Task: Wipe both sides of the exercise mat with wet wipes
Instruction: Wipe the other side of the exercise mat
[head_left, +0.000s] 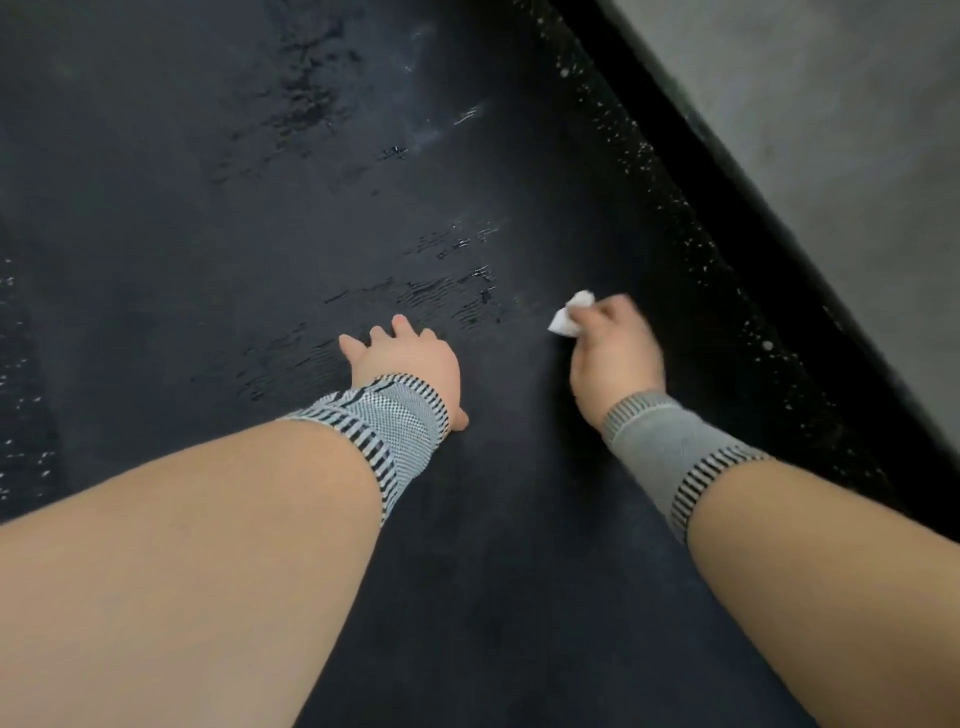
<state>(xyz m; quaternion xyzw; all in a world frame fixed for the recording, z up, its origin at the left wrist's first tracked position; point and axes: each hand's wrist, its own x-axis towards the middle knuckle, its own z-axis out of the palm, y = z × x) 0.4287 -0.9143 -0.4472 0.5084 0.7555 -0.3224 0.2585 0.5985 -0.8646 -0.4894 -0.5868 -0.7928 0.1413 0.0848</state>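
The exercise mat (363, 156) lies flat on the floor, its long axis running away from the person, with its right edge against a speckled black strip (727, 270) and a grey wall (831, 130). The right hand (615, 353) holds a bunched wet wipe (569, 318), its fingers curled round it, on or just above the mat; blur prevents telling which. The left hand (402, 364) rests on the mat, fingers spread flat, bracing. Damp streaks (447, 296) show ahead and left of the wipe. The right hand is nearer the dry band along the right edge, so that band appears due next. Both wrists wear knit bands.
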